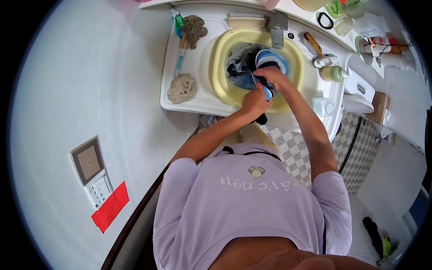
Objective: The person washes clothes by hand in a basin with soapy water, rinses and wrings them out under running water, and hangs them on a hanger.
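Observation:
A yellow basin (219, 67) sits in the white sink, holding foamy water and dark cloth (237, 68). Over its right half, a blue, white and black striped cloth (268, 57) is between my hands. My left hand (256, 100), at the basin's front rim, is closed on the lower part of the cloth, whose black end hangs below it. Just above and to the right, my right hand (272, 76) is closed around the same cloth. The fingertips are partly hidden by the fabric.
A crumpled beige cloth (182, 88) and a brown one (194, 31) lie on the sink's left side. Behind the basin are a brush (246, 20) and the faucet (278, 29). A wood-handled brush (313, 45), a green pump bottle (333, 74) and a clear container (323, 107) stand right.

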